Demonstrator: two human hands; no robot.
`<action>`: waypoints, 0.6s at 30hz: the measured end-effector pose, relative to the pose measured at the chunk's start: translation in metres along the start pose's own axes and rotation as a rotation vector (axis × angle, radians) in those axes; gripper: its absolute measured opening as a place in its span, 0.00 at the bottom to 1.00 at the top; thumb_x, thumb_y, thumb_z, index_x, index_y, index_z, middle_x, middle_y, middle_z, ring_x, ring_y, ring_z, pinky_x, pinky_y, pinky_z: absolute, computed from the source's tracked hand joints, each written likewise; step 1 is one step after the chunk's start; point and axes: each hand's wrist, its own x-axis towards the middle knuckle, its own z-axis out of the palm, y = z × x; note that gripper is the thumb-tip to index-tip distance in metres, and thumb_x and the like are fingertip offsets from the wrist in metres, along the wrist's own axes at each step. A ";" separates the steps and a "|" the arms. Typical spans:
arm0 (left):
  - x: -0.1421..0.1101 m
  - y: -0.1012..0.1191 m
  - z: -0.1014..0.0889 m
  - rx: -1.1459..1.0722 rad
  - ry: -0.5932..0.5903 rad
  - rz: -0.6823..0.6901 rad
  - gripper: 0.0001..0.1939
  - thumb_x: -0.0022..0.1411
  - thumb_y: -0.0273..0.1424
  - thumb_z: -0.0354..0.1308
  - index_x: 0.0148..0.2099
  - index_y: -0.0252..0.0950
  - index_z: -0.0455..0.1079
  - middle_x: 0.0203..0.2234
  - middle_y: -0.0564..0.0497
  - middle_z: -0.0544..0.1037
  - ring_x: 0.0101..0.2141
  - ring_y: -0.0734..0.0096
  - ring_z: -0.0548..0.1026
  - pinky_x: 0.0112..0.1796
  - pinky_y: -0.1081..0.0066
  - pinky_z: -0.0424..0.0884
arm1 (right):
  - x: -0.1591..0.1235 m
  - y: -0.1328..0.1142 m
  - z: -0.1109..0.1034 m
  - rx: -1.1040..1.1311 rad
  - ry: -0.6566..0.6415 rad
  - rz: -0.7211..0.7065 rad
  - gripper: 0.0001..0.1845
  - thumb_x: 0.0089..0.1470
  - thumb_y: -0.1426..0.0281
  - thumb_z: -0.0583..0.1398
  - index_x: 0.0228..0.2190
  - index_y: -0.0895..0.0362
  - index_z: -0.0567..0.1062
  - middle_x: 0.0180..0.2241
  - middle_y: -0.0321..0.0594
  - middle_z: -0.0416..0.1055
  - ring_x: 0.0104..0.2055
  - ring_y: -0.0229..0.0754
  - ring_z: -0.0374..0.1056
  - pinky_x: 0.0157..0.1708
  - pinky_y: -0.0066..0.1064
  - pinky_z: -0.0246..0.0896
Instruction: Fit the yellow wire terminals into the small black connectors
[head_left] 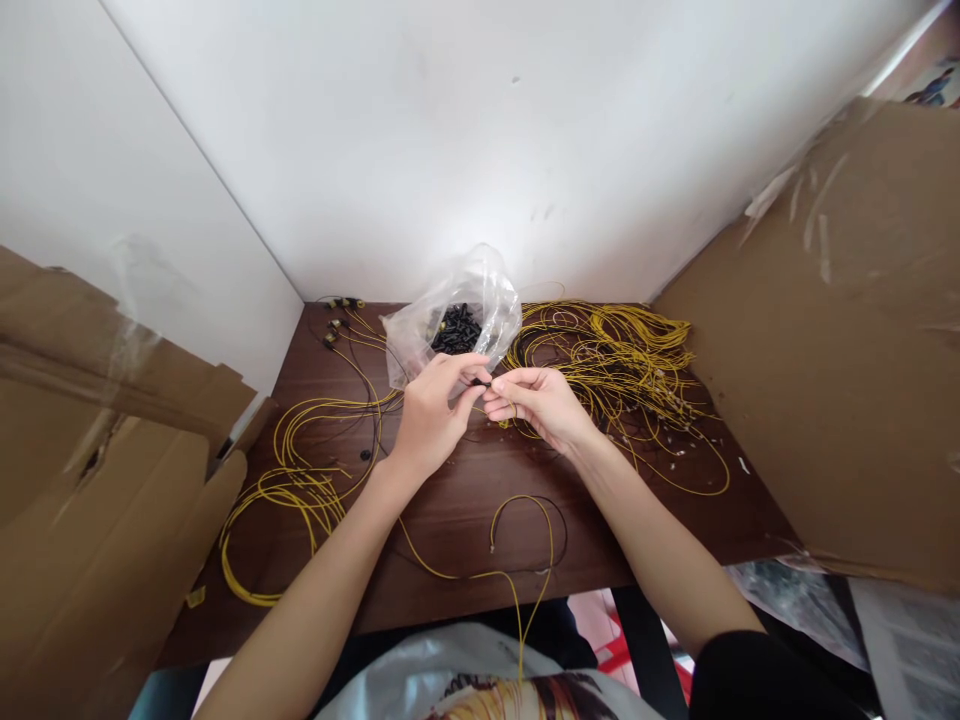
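A small black piece (481, 382) sits between my two hands' fingertips, just in front of a clear plastic bag. My left hand (435, 410) has its thumb and fingers closed on it from the left. From the right, my right hand (546, 405) pinches its other end, the thumb over the bent fingers. A bit of yellow wire shows by the right fingers; whether it joins the black piece is hidden. Inside the clear plastic bag (420, 325) lie many similar black pieces (459, 328). Below my hands, a loose yellow wire (551, 545) loops over the table's front edge.
A tangled heap of yellow wires (637, 345) covers the table's back right. Coiled yellow wires (259, 595) lie at left, with black-and-yellow parts (330, 337) behind. Cardboard sheets (840, 350) flank the brown table (450, 545); a white wall (420, 150) stands behind.
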 end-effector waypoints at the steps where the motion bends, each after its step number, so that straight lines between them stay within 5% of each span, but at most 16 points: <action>1: 0.000 0.000 0.000 -0.002 0.004 -0.006 0.14 0.59 0.19 0.56 0.47 0.36 0.68 0.33 0.51 0.78 0.35 0.72 0.76 0.40 0.68 0.75 | 0.000 0.000 0.000 -0.003 -0.007 -0.001 0.14 0.37 0.64 0.71 0.25 0.60 0.79 0.24 0.39 0.77 0.25 0.35 0.74 0.29 0.27 0.74; 18: 0.001 0.001 0.001 0.003 0.062 0.003 0.13 0.58 0.22 0.59 0.46 0.35 0.69 0.34 0.50 0.79 0.34 0.73 0.77 0.38 0.70 0.76 | 0.000 -0.004 -0.002 -0.251 0.036 -0.142 0.11 0.42 0.63 0.68 0.24 0.58 0.78 0.24 0.37 0.75 0.28 0.35 0.68 0.32 0.29 0.64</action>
